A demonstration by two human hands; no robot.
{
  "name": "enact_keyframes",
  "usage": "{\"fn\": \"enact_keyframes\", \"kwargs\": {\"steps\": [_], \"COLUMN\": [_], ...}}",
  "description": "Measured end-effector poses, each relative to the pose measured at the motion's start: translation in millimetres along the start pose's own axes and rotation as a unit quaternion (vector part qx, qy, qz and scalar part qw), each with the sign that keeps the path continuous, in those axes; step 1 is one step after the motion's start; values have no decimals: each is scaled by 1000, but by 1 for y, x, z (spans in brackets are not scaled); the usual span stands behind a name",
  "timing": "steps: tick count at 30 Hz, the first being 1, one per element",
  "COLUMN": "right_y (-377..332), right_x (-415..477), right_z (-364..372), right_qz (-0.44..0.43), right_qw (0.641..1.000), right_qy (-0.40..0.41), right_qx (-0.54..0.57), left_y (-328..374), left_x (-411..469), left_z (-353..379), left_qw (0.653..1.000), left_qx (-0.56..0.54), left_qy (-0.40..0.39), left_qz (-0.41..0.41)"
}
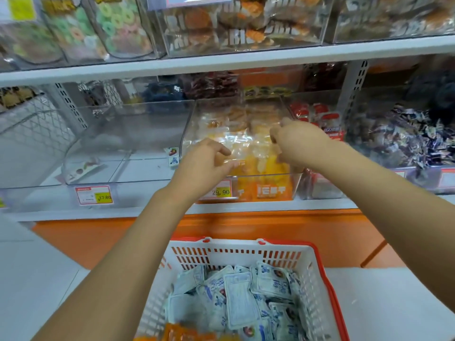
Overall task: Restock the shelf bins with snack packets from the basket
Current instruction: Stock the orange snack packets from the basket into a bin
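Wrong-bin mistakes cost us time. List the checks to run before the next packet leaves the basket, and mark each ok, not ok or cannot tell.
1. Basket stocked: ok; white-and-blue packets fill it, orange packets at its near edge.
2. Middle bin has room: ok; space shows above its contents.
3. Left bin stocked: not ok; only a few packets inside.
4. Hands free: cannot tell; left hand and right hand curl at the middle bin's clear plastic.
5. Basket reachable: ok; it sits right below both arms.
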State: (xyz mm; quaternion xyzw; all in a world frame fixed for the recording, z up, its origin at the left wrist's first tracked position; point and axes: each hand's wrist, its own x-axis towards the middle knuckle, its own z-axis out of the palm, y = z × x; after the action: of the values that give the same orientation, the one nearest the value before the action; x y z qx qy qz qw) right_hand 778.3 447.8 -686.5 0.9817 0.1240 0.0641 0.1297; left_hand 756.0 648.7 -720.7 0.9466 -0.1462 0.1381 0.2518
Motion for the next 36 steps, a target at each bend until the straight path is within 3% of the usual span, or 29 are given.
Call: {"fn": "enact_keyframes", "kwargs": {"steps": [4,6,10,13,15,18,22,25,31,36], "right_y": [-25,-46,-95,-124,-139,-162,-202,-221,-209,-175], "right_x": [-17,-28,-53,-78,-100,-132,-171,-192,-184,-153], "right_z": [-11,-9,36,85,119,164,216,236,243,215], "right_qz": [-35,-79,-179,-214,-216,-168,-108,-77,15,-40], "right_qw": [992,990,973,935,910,873,834,846,842,839], "right_qy": [87,70,-121,-278,-344,-401,-404,-364,-350,-373], "right_qx": [80,93,77,55,82,219,361,381,410,393], "left_y": [-18,-31,-67,-88,-98,-119,-156,-172,-173,-170], "left_x": [-27,-39,-80,-115,-129,-150,-189,-211,-224,-215], "left_z": [-14,-18,-21,-9,3,24,43,52,61,64], "left_qw": [1000,999,994,992,990,976,942,934,938,921], "left_qx": [1,2,-13,-46,-60,-37,48,110,74,58], "left_qy": [28,46,109,93,30,-129,-200,-205,-166,-204], "left_qz": [5,2,-14,-68,-123,-171,-264,-272,-296,-328]}}
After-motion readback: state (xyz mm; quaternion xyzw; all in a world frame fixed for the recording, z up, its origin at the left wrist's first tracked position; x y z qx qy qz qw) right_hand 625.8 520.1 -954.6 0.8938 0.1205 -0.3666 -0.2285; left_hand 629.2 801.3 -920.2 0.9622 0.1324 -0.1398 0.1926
